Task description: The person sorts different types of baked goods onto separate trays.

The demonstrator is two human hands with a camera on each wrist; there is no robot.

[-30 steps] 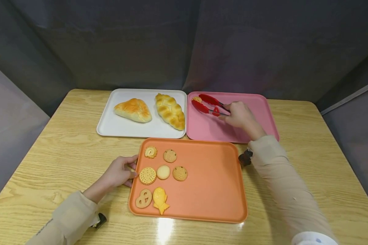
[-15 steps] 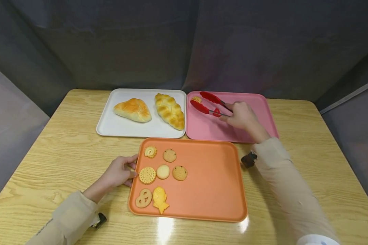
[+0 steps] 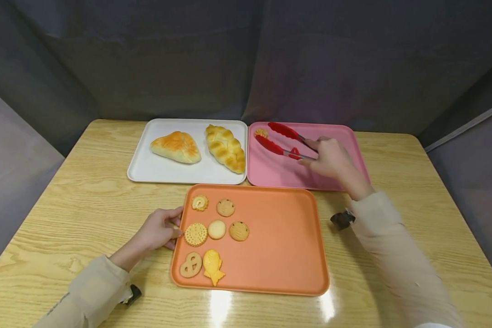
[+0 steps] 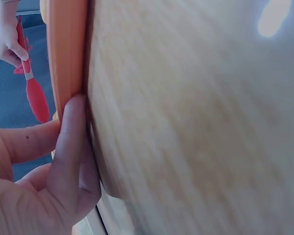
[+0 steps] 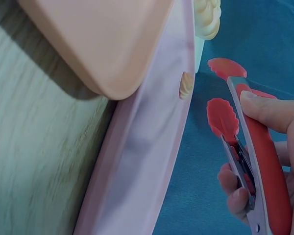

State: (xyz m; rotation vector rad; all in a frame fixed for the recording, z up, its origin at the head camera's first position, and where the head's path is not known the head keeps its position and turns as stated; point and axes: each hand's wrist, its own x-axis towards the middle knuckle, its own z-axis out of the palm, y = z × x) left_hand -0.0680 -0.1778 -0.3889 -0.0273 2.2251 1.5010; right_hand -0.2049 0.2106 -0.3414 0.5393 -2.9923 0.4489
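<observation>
My right hand (image 3: pixel 330 157) grips a pair of red-tipped tongs (image 5: pixel 264 166), their arms spread over the pink tray (image 3: pixel 332 177). A small swirled cookie (image 5: pixel 186 85) lies in that tray's far left corner, apart from the tong tips in the right wrist view. My left hand (image 3: pixel 157 230) holds the left edge of the orange tray (image 3: pixel 287 237), thumb and index finger at its rim. On this tray's left side are a ring-shaped cookie (image 3: pixel 200 203), a pretzel-shaped cookie (image 3: pixel 191 264), a fish-shaped cookie (image 3: pixel 213 266), a dotted round cookie (image 3: pixel 196 234) and several other round ones.
A white tray (image 3: pixel 168 175) stands at the back left, touching the pink one, with a triangular bread (image 3: pixel 176 147) and a braided bread (image 3: pixel 225 149) on it. Wooden tabletop (image 3: pixel 86 205) surrounds the trays. A dark curtain (image 3: pixel 168 59) hangs behind.
The tongs have spread around the swirled cookie and drawn back to the right from it, leaving it on the pink tray. My left hand stays at the orange tray's edge.
</observation>
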